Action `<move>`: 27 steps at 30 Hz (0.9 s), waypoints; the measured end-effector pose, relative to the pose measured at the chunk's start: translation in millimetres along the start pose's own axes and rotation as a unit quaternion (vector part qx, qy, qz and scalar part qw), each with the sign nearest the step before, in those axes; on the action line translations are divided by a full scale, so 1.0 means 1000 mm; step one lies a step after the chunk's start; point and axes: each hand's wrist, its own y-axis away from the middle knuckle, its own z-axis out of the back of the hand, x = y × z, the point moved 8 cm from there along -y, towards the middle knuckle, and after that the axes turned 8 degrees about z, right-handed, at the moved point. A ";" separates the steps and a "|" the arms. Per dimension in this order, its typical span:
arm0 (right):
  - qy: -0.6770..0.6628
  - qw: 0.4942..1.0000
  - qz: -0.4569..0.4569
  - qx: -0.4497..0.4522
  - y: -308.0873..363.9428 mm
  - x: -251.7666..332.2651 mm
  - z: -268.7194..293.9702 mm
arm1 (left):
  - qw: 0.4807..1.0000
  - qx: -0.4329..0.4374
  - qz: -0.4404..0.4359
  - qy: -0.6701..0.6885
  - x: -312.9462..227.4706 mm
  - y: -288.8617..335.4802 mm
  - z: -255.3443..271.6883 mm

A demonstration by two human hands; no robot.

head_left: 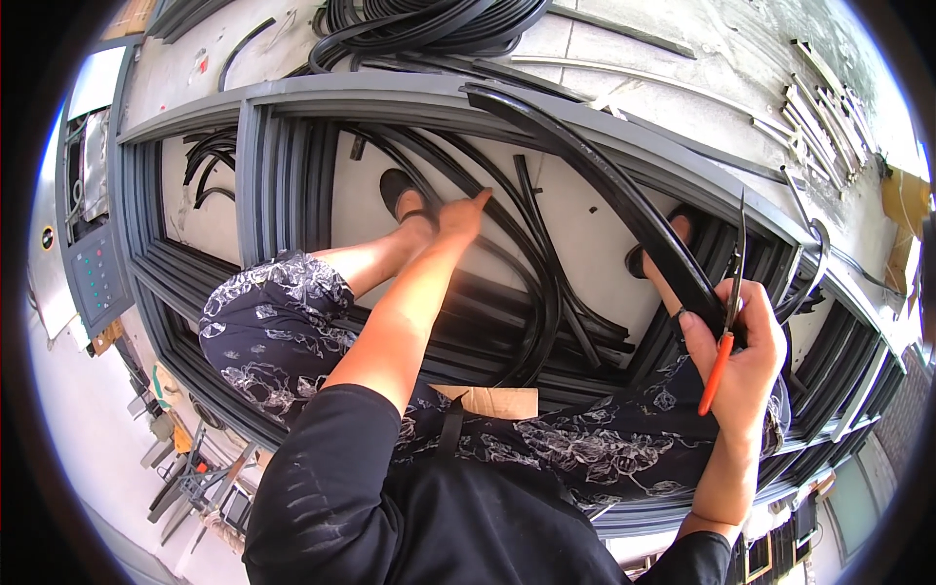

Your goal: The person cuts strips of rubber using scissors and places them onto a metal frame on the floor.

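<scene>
My right hand (746, 356) is closed around a pair of orange-handled shears (720, 375) with the blades pointing up and away. The same hand grips a broad black rubber strip (604, 175), which arcs far to the left over the dark grey metal frame (390, 88). Inside the frame opening, my left hand (456, 219) reaches down among more black rubber strips (517, 219). Its fingers are closed around a strip and partly hidden, with one finger pointing right. That strip looks blurred beside the hand.
A large coil of black strip (429, 29) lies on the floor beyond the frame. White strips (819, 117) are piled at the far right. Cut black pieces (210, 161) lie in the left opening. A grey control panel (97, 278) stands at left. My feet are inside the frame.
</scene>
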 end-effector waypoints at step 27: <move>0.045 0.993 0.105 -0.030 -0.003 0.015 -0.010 | 0.820 0.157 -0.128 0.535 -0.081 0.109 0.128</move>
